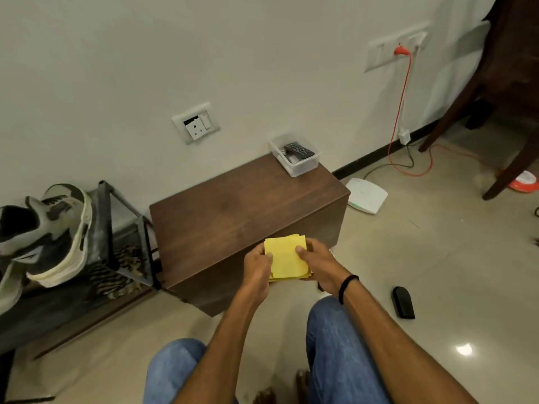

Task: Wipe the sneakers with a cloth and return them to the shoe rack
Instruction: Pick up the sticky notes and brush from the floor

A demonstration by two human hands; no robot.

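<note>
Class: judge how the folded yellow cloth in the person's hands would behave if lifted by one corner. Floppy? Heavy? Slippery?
The cloth is thin and folded in layers, so it would probably unfold and droop. It looks light: the left hand and right hand pinch it only at its sides.

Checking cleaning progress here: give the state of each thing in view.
yellow cloth: folded, gripped at both side edges.
left hand: grips cloth.
right hand: grips cloth.
sneakers: on shoe rack, untouched.
clear box: lidless, holds remote.
orange plug: in wall socket.
</note>
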